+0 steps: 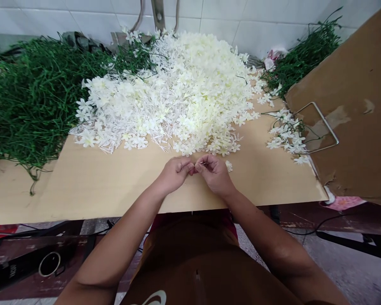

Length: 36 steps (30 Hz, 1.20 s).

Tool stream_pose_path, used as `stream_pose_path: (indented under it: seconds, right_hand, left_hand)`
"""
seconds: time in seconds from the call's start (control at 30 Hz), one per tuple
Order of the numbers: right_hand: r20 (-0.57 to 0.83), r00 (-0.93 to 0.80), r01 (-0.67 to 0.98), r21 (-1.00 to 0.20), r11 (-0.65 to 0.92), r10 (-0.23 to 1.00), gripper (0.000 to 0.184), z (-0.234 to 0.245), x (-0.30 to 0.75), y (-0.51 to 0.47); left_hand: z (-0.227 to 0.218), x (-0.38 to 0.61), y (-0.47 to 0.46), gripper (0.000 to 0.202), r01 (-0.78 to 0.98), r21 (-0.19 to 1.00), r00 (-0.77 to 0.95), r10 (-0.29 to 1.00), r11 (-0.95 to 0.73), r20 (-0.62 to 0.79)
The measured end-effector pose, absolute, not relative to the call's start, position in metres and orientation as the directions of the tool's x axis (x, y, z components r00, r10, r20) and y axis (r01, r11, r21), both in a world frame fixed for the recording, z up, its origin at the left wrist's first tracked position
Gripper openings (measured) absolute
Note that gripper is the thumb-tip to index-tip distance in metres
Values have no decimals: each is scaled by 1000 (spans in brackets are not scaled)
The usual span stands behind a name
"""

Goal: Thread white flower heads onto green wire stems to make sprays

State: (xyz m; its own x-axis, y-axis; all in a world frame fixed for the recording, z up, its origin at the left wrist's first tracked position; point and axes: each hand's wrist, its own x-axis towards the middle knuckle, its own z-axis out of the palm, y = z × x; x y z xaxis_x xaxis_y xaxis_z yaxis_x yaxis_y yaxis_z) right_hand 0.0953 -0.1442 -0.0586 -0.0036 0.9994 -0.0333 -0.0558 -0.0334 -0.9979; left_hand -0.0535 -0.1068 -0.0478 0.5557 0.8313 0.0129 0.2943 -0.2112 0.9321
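Note:
My left hand (176, 173) and my right hand (215, 174) meet fingertip to fingertip just above the table, both closed in a pinch. A thin pale sliver shows at the right fingers, too small to name; whatever the left fingers hold is hidden. Right behind the hands spreads a large heap of white and pale yellow artificial flower heads (206, 91), with many thin white stalks among them. One small white flower (229, 166) shows beside the right hand; I cannot tell whether it lies on the table or is held.
Green artificial stems (41, 93) form a big pile at the left, with another bunch (305, 57) at the back right. Flowers on green stems (288, 131) lie by a wire loop (327, 123) on an upright cardboard sheet (352, 93). The wooden tabletop (104, 182) ends before my body.

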Motion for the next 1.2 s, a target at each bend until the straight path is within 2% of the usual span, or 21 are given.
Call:
stream_pose_path:
  seconds: [0.1,0.2,0.3,0.37,0.43,0.5,0.63,0.7,0.77,0.83,0.9,0.97,1.07,1.2]
  right_hand:
    - [-26,-46,-82,-996,-30,999,42,-56,100,-143]
    - [-24,-64,-25,-999,-26,998,38,-52,109,-138]
    - [21,-42,127,-992,26,999,25,-42,114,-124]
    - [113,-36,287,-951,118,993,11,-33,109,-107]
    - [215,-104,470,-850,238,971,5,-26,93,-87]
    - [231,-205,643,-700,309,951,8,-23,71,-64]
    - [203,-284,845,-409,345,937,20,-29,31,-29]
    - [187,-295,868,-357,345,937,17,-33,26,-20]
    - [195,-270,847,-418,329,943,14,-34,32,-16]
    - [214,-208,765,-572,295,954,9,-32,44,-17]
    - [193,-136,620,-748,235,972,6,-28,56,-22]
    - [134,-122,456,-872,175,983,8,-23,66,-30]
    - [84,-208,319,-936,148,975,16,-20,73,-46]
    - [62,-280,282,-949,144,958,26,-19,73,-61]
  left_hand:
    - [-43,-56,-108,32,239,965,548,835,-105,-45]
    - [-41,-62,-104,31,291,942,522,853,-168,-9]
    - [-42,-74,-99,28,452,836,482,874,-311,65]
    - [-44,-82,-98,27,594,717,428,898,-364,101]
    - [-45,-91,-99,28,722,587,339,927,-366,161]
    - [-45,-99,-102,31,802,495,244,941,-333,236]
    - [-44,-118,-111,29,829,468,175,937,-305,302]
    - [-44,-128,-113,28,830,482,151,945,-281,291]
    - [-42,-135,-112,28,820,517,119,956,-246,267]
    - [-40,-138,-109,28,778,593,85,969,-209,230]
    - [-36,-134,-103,28,691,702,55,981,-172,186]
    - [-33,-126,-95,29,565,814,42,990,-137,138]
    - [-30,-109,-84,34,353,930,61,995,-100,83]
    - [-29,-91,-77,27,171,984,82,996,-45,31]
